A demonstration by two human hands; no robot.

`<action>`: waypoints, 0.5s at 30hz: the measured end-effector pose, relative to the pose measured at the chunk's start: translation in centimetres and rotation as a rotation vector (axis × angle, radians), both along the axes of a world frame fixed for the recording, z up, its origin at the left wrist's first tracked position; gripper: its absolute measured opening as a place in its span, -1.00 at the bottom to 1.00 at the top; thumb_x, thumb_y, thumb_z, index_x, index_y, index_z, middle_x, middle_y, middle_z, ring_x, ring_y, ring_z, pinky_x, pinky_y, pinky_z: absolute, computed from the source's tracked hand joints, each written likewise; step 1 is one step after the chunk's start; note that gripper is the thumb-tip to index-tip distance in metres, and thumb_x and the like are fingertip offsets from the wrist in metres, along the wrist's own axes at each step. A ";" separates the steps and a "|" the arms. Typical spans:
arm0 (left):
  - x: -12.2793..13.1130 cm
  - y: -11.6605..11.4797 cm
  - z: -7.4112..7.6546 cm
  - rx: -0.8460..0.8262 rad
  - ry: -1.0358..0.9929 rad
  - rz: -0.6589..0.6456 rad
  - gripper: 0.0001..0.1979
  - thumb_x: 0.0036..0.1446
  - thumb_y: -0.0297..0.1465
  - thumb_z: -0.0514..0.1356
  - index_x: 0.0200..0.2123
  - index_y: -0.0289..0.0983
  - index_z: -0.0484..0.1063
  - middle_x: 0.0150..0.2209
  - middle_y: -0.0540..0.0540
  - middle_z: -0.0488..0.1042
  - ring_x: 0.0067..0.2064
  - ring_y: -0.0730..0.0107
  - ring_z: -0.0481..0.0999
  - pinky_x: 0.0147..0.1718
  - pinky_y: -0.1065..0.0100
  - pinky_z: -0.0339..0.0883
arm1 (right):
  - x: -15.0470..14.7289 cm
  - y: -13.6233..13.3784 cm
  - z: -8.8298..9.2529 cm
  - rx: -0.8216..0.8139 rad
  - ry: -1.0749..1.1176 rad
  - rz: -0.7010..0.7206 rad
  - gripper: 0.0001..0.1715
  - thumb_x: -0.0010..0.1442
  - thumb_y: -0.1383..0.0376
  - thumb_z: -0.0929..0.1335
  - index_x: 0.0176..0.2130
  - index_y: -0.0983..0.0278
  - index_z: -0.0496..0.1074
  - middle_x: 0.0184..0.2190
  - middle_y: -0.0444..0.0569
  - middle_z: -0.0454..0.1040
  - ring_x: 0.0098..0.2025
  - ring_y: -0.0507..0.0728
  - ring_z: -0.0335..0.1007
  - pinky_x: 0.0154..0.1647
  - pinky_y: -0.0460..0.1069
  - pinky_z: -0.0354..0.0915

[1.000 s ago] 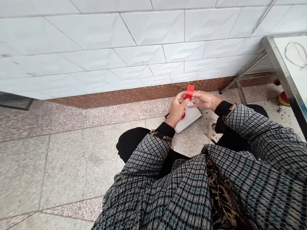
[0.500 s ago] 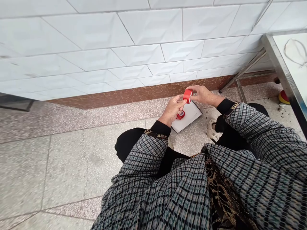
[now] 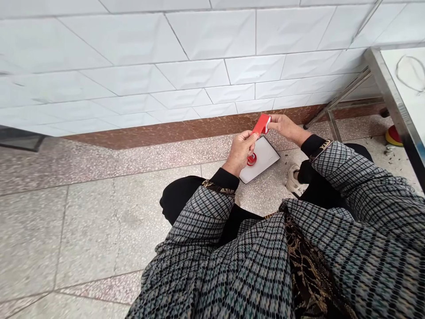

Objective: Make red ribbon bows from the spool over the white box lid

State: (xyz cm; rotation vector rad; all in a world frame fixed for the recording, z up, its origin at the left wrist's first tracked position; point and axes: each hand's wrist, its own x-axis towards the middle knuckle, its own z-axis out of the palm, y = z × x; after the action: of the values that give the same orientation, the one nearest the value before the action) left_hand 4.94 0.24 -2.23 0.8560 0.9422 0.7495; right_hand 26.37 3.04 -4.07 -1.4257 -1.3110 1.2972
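Red tape roll point(image 3: 264, 120) is pinched by the right hand point(image 3: 285, 126), its strip point(image 3: 258, 128) slanting down and leftward to the pinching left hand point(image 3: 239, 149)

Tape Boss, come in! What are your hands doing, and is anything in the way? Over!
Left hand pinching red strip. Right hand holding red roll. In the way: left hand, partly hiding red ring seen against white panel.

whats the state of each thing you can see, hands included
left hand, pinching the tape strip
right hand, holding the red tape roll
red tape roll, partly unwound
tape strip, drawn out between the hands
second red roll, lying on the white panel
white panel, lying on the floor
wire loop, lying on the table
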 end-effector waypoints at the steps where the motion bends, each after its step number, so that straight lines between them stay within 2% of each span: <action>1: 0.0 0.0 0.1 -0.003 -0.013 -0.006 -0.68 0.30 -0.31 0.43 -0.41 -0.24 0.39 -0.64 0.16 0.25 -0.66 0.70 -0.01 -0.64 0.50 -0.17 | -0.2 -0.1 0.0 -0.011 0.021 0.000 -0.94 0.05 0.33 0.47 -0.39 0.27 0.62 -0.42 -0.17 0.60 -0.24 0.12 0.43 0.02 0.02 0.39; 7: 0.3 -0.3 0.1 -0.020 -0.047 -0.016 -0.69 0.27 -0.33 0.45 -0.42 -0.26 0.42 -0.64 0.19 0.15 -0.66 0.71 -0.05 -0.62 0.49 -0.20 | -0.2 -0.2 -0.4 -0.034 0.047 -0.002 -0.93 0.01 0.35 0.46 -0.40 0.27 0.61 -0.40 -0.14 0.61 -0.24 0.11 0.41 -0.01 0.02 0.37; 11: 0.2 -0.3 0.1 -0.031 -0.049 -0.033 -0.70 0.28 -0.34 0.43 -0.43 -0.26 0.41 -0.64 0.17 0.18 -0.66 0.70 -0.05 -0.63 0.49 -0.22 | 0.1 0.0 -0.8 -0.010 0.056 0.006 -0.90 -0.02 0.33 0.46 -0.39 0.25 0.61 -0.39 -0.15 0.62 -0.23 0.12 0.41 -0.02 0.02 0.35; 15: 0.2 -0.3 0.1 -0.028 -0.041 -0.019 -0.73 0.30 -0.38 0.38 -0.43 -0.27 0.43 -0.64 0.16 0.20 -0.66 0.70 -0.06 -0.63 0.49 -0.21 | -0.2 -0.3 -0.2 -0.042 0.081 0.012 -0.91 -0.01 0.29 0.47 -0.41 0.26 0.60 -0.41 -0.13 0.60 -0.24 0.12 0.38 0.00 0.04 0.33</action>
State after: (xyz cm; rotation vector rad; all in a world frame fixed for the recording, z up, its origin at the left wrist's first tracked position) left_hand 5.13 -0.06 -2.16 0.8210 0.9053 0.7332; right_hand 26.20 2.79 -4.24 -1.3812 -1.2472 1.3828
